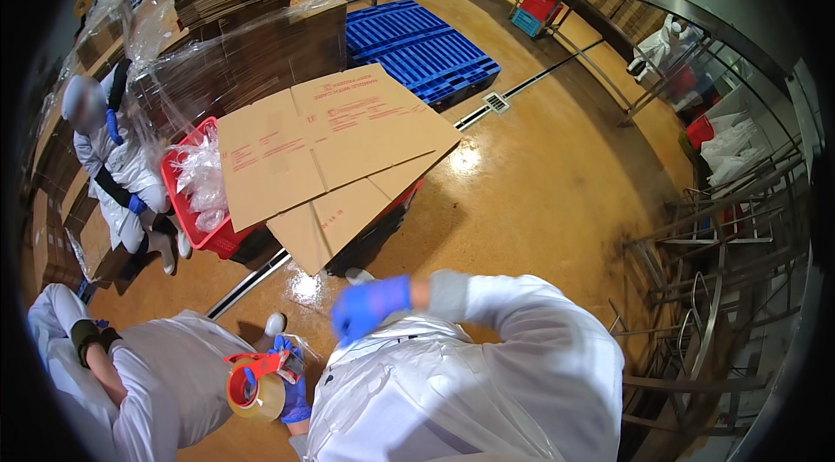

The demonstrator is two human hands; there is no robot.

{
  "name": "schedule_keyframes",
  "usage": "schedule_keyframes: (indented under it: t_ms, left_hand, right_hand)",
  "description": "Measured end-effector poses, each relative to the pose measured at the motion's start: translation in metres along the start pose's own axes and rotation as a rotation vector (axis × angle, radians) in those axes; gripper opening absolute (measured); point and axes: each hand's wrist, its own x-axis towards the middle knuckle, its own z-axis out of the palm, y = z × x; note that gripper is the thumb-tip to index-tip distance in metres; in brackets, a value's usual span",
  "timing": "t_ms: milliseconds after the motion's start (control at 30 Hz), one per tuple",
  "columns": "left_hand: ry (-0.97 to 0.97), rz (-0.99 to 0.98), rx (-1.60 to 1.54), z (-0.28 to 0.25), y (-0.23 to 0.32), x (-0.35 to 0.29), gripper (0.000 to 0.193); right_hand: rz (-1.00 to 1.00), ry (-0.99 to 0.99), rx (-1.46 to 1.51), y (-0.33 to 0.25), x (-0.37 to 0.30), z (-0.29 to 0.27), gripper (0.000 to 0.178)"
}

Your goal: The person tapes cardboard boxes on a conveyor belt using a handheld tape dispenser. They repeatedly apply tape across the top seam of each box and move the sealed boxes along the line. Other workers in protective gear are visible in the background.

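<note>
left hand [294, 392], blue-gloved, was clenched round the handle of a red tape dispenser [257, 385], held low, well below the flat cartons [335, 144] and toward the camera. its tan tape roll faced up, probably so the cutting edge pointed away from the body. right hand [369, 305], also blue-gloved, hung just below the cartons' nearest corner, fingers curled over the clear plastic apron [417, 392]. could not tell whether it pinched the apron or was empty. the flat cartons lay across a red crate [184, 201], which likely kept them off the glossy, wet-looking floor [539, 192]. clear plastic bags [202, 179] filled the crate at the cartons' left edge. counts: at least 2 flat cartons overlapped, 1 red crate under them, 1 tape dispenser. blue pallets [422, 49] lay just beyond the cartons. 1 film-wrapped stack of cardboard [248, 27] stood beyond-left of them, wrap presumably holding it together. 3 other people: 1 seated worker [122, 166] left of the cartons, 1 crouched worker [165, 375] beside the dispenser, 1 distant worker [665, 40] far right of the cartons.
</note>
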Motion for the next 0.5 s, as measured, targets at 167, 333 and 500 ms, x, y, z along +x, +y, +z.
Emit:
schedule_keyframes:
  t_ms: [167,333,500]
  left_hand:
    - [-0.075,-0.037,-0.117,0.01,0.013,-0.013,0.032]
    - [-0.157,-0.073,-0.242,0.01,0.029,-0.037,0.03]
    - [-0.269,0.003,-0.345,0.001,0.075,-0.073,0.031]
  right_hand:
    - [-0.37,-0.243,-0.251,-0.061,0.09,0.065,0.016]
    - [-0.457,-0.271,-0.148,-0.085,0.099,0.083,0.019]
    - [-0.491,-0.435,-0.13,-0.112,0.089,0.037,0.036]
